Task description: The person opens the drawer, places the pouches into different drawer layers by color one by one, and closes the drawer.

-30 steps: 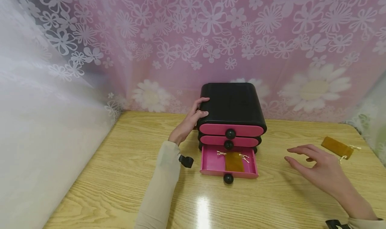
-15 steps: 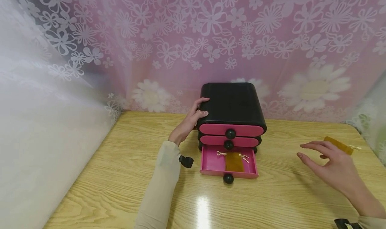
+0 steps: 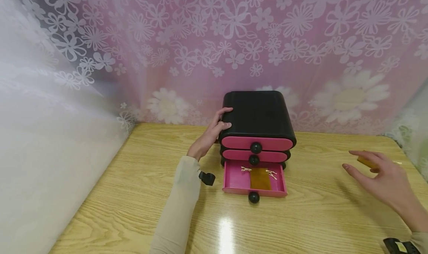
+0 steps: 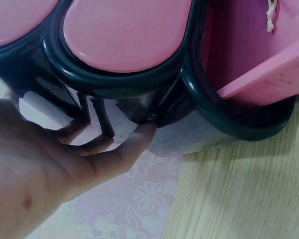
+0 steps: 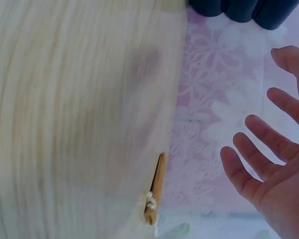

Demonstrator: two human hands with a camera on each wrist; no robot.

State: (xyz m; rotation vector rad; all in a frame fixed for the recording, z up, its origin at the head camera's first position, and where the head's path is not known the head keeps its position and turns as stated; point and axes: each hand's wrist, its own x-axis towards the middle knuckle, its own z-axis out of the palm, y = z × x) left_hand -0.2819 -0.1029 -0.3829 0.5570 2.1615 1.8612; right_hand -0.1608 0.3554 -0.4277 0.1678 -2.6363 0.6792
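A black drawer unit (image 3: 257, 112) with pink drawer fronts stands at the back of the table. Its bottom drawer (image 3: 235, 179) is pulled out and holds a mustard-brown drawstring pouch (image 3: 260, 179) with cream cords. Against the unit's left side rests my left hand (image 3: 205, 139), and the left wrist view shows the fingertips touching that black side (image 4: 139, 107). On the right, my right hand (image 3: 384, 179) hovers over the table with fingers spread and nothing held. It partly hides a second brown pouch (image 3: 366, 162), which the right wrist view shows apart from the fingers.
The wooden table (image 3: 157, 194) spreads around the unit. A flowered pink curtain (image 3: 200, 42) hangs right behind the table's back edge, and a pale sheet (image 3: 50, 146) closes off the left side. The open drawer's black knob (image 3: 253, 197) sticks out toward me.
My right hand has moved to the right, over toward the loose pouch, and now covers more of it. My left hand and the drawer unit stay where they were.
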